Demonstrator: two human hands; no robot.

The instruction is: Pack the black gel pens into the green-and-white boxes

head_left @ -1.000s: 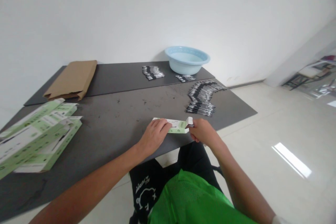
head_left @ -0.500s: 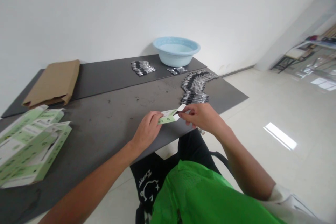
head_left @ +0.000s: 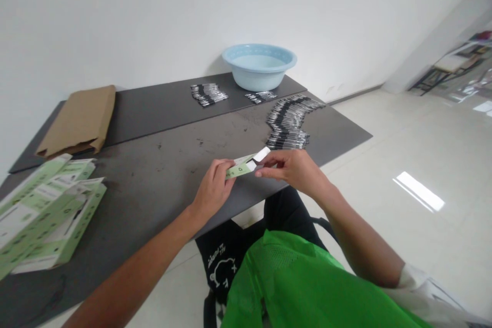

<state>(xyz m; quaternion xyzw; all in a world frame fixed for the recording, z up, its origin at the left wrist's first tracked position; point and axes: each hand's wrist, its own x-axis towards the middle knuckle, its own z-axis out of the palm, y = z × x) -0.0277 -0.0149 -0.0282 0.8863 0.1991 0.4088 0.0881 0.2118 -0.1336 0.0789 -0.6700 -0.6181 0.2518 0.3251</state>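
A small green and white carton (head_left: 243,166) is held just above the front edge of the dark grey table (head_left: 161,174). My left hand (head_left: 212,188) grips its left end with curled fingers. My right hand (head_left: 292,168) pinches the right end, where a white flap (head_left: 262,154) stands open. A long row of black pens (head_left: 289,120) lies on the table just beyond my right hand.
A stack of flat green cartons (head_left: 42,210) lies at the left. A brown paper bag (head_left: 79,120) rests at the back left. A light blue basin (head_left: 259,65) stands by the wall, with two small pen bundles (head_left: 208,94) near it. Glossy floor lies to the right.
The carton has been lifted off the table and tilted up. My right hand shifted from the end flap to pinching beside it, and the flap now stands open.
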